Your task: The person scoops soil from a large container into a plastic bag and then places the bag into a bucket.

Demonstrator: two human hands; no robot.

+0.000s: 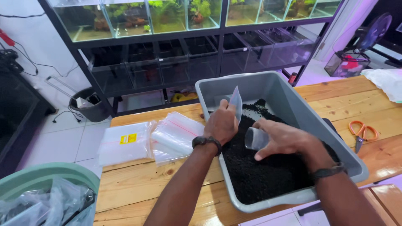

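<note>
Right hand: my right hand [284, 140] is curled around a small clear cup [255, 138], fingers clamped on its wall, mouth turned to the left.
Left hand: my left hand [222, 123] pinches a clear plastic bag [236, 101] at its lower part, fingers together on it, so the bag stands up from the fist.
Key relation: I see the cup just right of and below the bag, the two near but apart; the cup's long axis runs roughly level, pointing toward my left hand. The bag's long axis runs up and away from me.
Nearer hand: both hands sit over the same spot; the right one is lower, just over the soil.
Soil: black substrate [259, 175], coarse, grainy, matt, heaped along the near side of the tub.
Tub: grey plastic tub [293, 106], smooth, rounded corners, deep walls, lying skewed on the wooden table [138, 184].
Beside it: a loose stack of clear zip bags [167, 136] left of the tub, glossy and limp; orange-handled scissors [363, 133] to the right.
</note>
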